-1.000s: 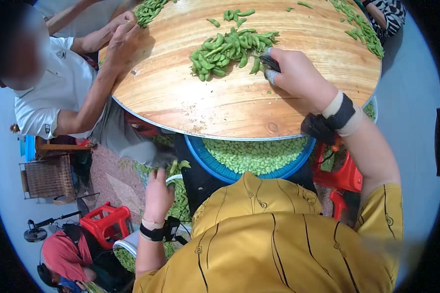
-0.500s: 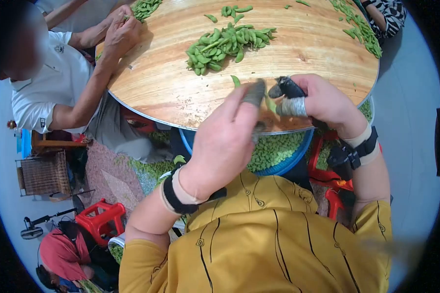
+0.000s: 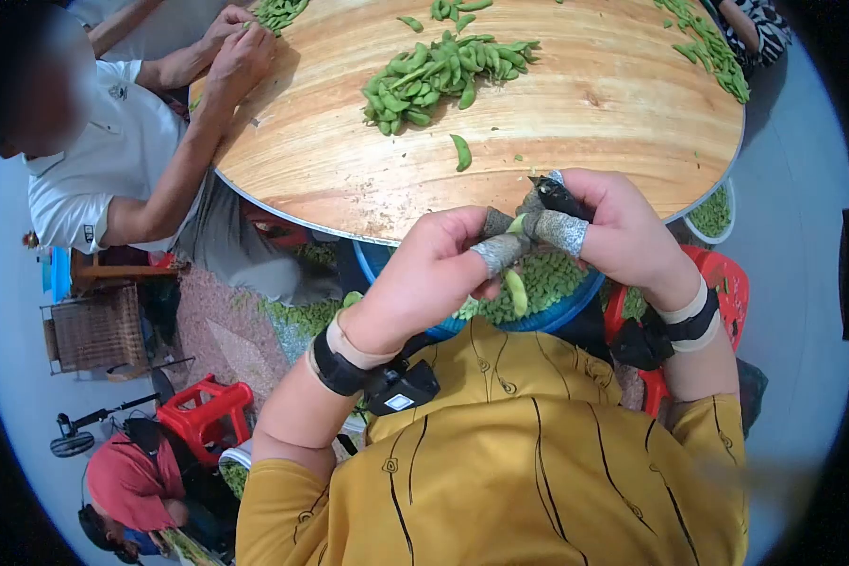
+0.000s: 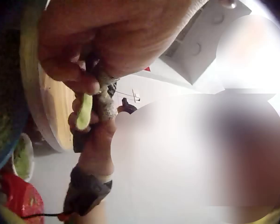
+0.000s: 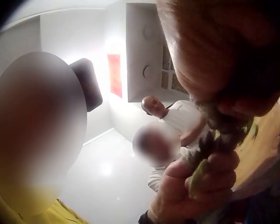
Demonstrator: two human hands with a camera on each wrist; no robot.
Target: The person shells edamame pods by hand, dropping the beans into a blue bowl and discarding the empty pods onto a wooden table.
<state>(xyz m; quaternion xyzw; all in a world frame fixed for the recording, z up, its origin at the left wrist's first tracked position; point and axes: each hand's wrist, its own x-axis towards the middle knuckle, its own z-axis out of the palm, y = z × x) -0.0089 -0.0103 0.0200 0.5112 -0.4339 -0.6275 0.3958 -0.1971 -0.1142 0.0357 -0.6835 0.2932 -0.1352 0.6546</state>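
Over the table's near edge, my left hand [image 3: 424,269] and right hand [image 3: 627,231] meet fingertip to fingertip, with grey wrappings on thumbs and fingers. A green soybean pod [image 3: 517,224] is pinched between them. Below my left fingers hangs a paler pod [image 3: 516,294], which the left wrist view shows as a light green pod [image 4: 84,112] against the curled fingers. A black piece [image 3: 558,198] sits at my right fingers. Beneath the hands is a blue basin [image 3: 585,288] of shelled beans [image 3: 547,275]. One loose pod [image 3: 460,152] lies on the table nearby.
A pile of soybean pods [image 3: 434,80] lies on the round wooden table [image 3: 623,123], with more pods [image 3: 712,52] at its right edge. At left a seated person [image 3: 123,160] works with both hands. Red stools [image 3: 203,415] and a white bucket [image 3: 712,212] stand around.
My right hand has come back from the pile toward me. My left hand has risen from beside the basin to meet it. A single pod now lies apart from the pile.
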